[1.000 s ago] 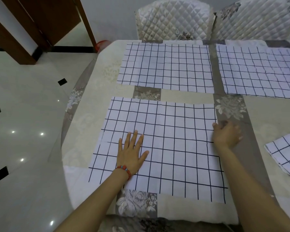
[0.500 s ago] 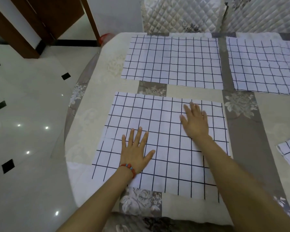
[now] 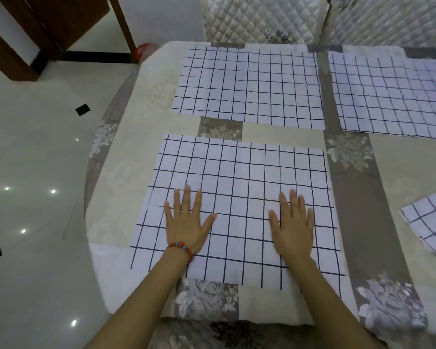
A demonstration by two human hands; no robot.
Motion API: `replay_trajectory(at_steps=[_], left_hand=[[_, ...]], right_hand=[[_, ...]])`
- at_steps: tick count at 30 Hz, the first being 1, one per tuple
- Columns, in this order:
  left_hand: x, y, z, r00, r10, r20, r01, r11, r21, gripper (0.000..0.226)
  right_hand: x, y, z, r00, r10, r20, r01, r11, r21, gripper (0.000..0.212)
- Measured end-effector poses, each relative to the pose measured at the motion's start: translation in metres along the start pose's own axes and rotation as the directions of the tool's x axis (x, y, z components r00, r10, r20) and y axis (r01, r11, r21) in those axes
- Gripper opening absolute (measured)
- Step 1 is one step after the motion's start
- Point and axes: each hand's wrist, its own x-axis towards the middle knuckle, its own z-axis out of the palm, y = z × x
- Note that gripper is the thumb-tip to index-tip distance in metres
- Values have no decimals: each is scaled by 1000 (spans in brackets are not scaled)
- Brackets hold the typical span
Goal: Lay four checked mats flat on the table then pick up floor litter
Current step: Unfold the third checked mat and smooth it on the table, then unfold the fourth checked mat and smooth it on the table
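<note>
Three white mats with dark checks lie flat on the table (image 3: 400,177). The near mat (image 3: 239,172) is right in front of me. My left hand (image 3: 188,220), with a red bead bracelet at the wrist, presses flat on its left half, fingers spread. My right hand (image 3: 293,222) lies palm down on its right half. A second mat (image 3: 249,84) lies beyond it, and a third mat (image 3: 393,94) at the far right. A fourth mat (image 3: 431,225), still folded, sits at the right edge of the view.
Two quilted chair backs (image 3: 262,18) stand against the table's far side. A glossy tiled floor (image 3: 35,172) runs along the left, with a dark wooden door frame (image 3: 48,28) at the far left. Something red (image 3: 142,50) lies on the floor by the table's far corner.
My right hand slid from the near mat's right edge across to its middle, then down toward me. My left hand stayed pressed on the mat.
</note>
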Motion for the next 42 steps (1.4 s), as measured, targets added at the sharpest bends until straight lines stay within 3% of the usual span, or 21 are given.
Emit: replay_trajectory(at_steps=[3, 5, 6, 8, 10, 11, 13, 16, 18, 20, 21, 23, 25, 26, 32, 36, 38, 42], left_hand=[[12, -6, -11, 968, -250, 5, 248, 961, -126, 77], [25, 10, -20, 960, -278, -30, 270, 949, -164, 75], [33, 24, -21, 982, -172, -78, 162, 979, -123, 73], [44, 57, -20, 978, 204, -51, -205, 978, -33, 67], [51, 76, -15, 868, 489, 92, -493, 870, 29, 62], [57, 75, -12, 833, 536, 135, -547, 835, 57, 60], [73, 59, -11, 876, 472, 99, -479, 874, 75, 60], [88, 25, -15, 985, 172, 8, -172, 985, 26, 63], [81, 10, -18, 999, -45, -16, 44, 998, -40, 65], [61, 9, -17, 989, -147, -10, 145, 983, -115, 68], [45, 13, -14, 994, -106, -14, 104, 989, -107, 70], [8, 26, -4, 986, 168, -13, -169, 985, -37, 72], [-23, 33, 6, 903, 425, 53, -427, 904, 27, 69], [-31, 31, 9, 885, 460, 69, -463, 885, 44, 69], [-29, 25, 3, 991, 128, 40, -125, 990, -65, 86], [-37, 70, -3, 993, -114, 13, 115, 986, -117, 65], [-45, 110, -1, 996, -79, -35, 73, 988, -135, 59], [-59, 217, 8, 989, 140, -52, -147, 974, -172, 51]], right_hand=[[-7, 16, -5, 997, 65, -31, -65, 998, -19, 58], [-8, 16, -7, 996, 81, -41, -82, 996, -22, 57], [-7, 15, -7, 995, 87, -45, -88, 996, -21, 56], [-7, 15, -8, 994, 89, -56, -91, 996, -20, 55], [-8, 15, -8, 995, 85, -58, -86, 996, -15, 54], [-9, 16, -8, 995, 82, -59, -82, 997, -9, 55], [-9, 15, -7, 995, 75, -72, -75, 997, 0, 55], [-7, 16, -6, 994, 82, -73, -82, 997, 3, 54], [-8, 17, -5, 994, 84, -64, -84, 996, 4, 54], [-9, 17, -6, 994, 86, -63, -85, 996, 12, 54], [-9, 16, -6, 994, 85, -63, -84, 996, 18, 54], [-9, 16, -6, 994, 81, -68, -79, 997, 26, 55], [-9, 16, -6, 995, 76, -70, -75, 997, 24, 55], [-9, 17, -6, 995, 73, -71, -72, 997, 24, 55], [-7, 19, -9, 998, 54, -30, -50, 992, 112, 56], [-3, 38, -33, 997, -52, 63, 19, 897, 442, 52], [-2, 68, -56, 998, -51, 26, 28, 834, 550, 48], [8, 164, -112, 988, 101, -114, -27, 852, 523, 39]])
